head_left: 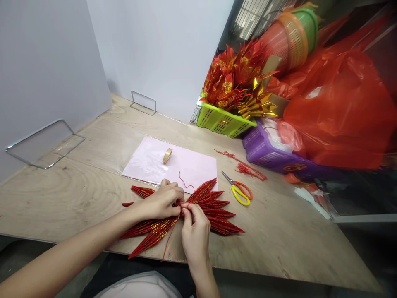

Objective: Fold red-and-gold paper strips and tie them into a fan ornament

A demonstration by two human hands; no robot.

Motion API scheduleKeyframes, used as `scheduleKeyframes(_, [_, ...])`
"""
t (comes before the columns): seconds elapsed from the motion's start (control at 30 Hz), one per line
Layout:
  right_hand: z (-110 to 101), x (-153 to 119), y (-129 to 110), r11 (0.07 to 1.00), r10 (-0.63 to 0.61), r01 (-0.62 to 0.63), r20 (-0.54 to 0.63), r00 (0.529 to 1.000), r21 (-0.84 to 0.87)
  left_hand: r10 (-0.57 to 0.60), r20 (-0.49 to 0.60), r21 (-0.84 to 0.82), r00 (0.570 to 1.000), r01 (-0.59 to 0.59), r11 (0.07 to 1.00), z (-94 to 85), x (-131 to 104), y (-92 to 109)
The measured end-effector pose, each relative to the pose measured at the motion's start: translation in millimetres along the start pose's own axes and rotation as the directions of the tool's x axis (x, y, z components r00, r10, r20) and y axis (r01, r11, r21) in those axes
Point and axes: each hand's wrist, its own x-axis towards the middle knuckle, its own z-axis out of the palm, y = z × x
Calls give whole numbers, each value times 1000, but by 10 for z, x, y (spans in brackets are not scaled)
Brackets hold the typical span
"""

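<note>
A bundle of pleated red paper with gold markings (214, 207) lies near the table's front edge, its pointed ends fanned out to the left and right. My left hand (166, 200) is closed at its narrow middle, over the left fan. Against it, my right hand (196, 225) pinches a thin red string (182, 204) between thumb and fingertips. One loose string end trails toward the table edge and another curls beyond the hands. The exact crossing of the string is hidden by my fingers. Scissors (238, 189) with orange and yellow handles lie to the right.
A roll of tape (167, 155) stands on a pale pink sheet (145, 153). Loose red strings (248, 169) lie beyond the scissors. Behind are a green basket (223, 122) of red and gold paper pieces, a purple basket (263, 151) and a red plastic bag (341, 111).
</note>
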Motion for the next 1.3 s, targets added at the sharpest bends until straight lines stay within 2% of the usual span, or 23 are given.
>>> scheduleKeyframes(0.17, [9, 2, 47, 999, 11, -12, 15, 1000, 52, 11, 4, -12, 1000, -11, 1000, -6, -15, -5])
scheduleKeyframes(0.3, [-1, -3, 36, 996, -94, 94, -29, 995, 0, 24, -8, -20, 1000, -24, 1000, -9, -25, -5])
scheduleKeyframes(0.43, [-7, -7, 57, 960, -248, 234, -78, 966, -155, 28, -36, -15, 999, -29, 999, -6, -33, -3])
scheduleKeyframes(0.53, [-6, -11, 98, 881, -389, 350, -66, 919, -317, 25, -46, -5, 999, -25, 1000, 5, -28, -16])
scheduleKeyframes(0.63, [-4, -4, 132, 802, -462, 403, -31, 886, -440, 29, -44, -3, 999, -30, 1000, 10, -20, -28])
scheduleKeyframes(0.83, [19, 58, 191, 723, -534, 453, -7, 845, -522, 25, -20, -28, 999, -25, 999, -28, -20, -24])
scheduleKeyframes(1.07, [57, 80, 290, 729, -565, 479, -34, 824, -488, -83, 20, -155, 996, 85, 984, -142, -40, -40])
scheduleKeyframes(1.2, [64, 74, 303, 735, -565, 476, -48, 824, -484, -28, 85, -154, 996, 41, 987, -164, 8, -62])
scheduleKeyframes(1.3, [67, 64, 309, 740, -562, 468, -62, 825, -482, -23, 96, -134, 995, 36, 990, -151, 45, -79])
